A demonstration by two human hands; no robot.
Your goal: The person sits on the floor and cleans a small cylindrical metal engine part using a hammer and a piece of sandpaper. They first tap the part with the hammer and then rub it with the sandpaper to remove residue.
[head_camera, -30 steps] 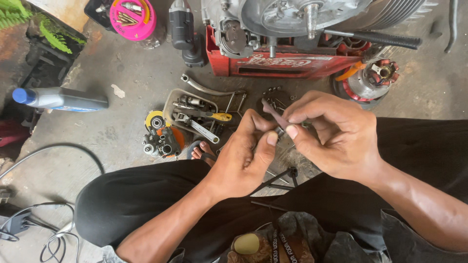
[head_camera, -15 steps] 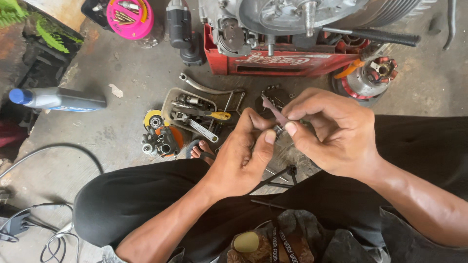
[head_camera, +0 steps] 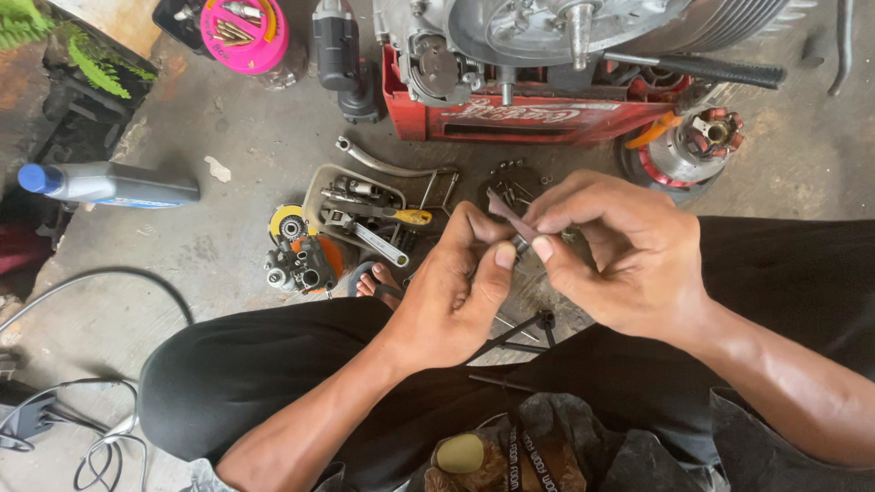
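Pinching: both hands are clenching one small metal part (head_camera: 507,211) between them, above the knees.
Left hand (head_camera: 456,292): thumb is pressing from below.
Right hand (head_camera: 620,260): fingertips are grasping its upper end.
Handling: probably light, stiff, possibly oily; gripping the ends seems safest.

A stained concrete floor (head_camera: 228,137) carries the things. A red crate (head_camera: 538,118) stands at its far edge, a pink round lid (head_camera: 244,35) toward the far left corner. A blue-capped bottle (head_camera: 109,185) lies at the left edge, a small tray of tools (head_camera: 355,202) mid-floor, black cables (head_camera: 82,428) near left.
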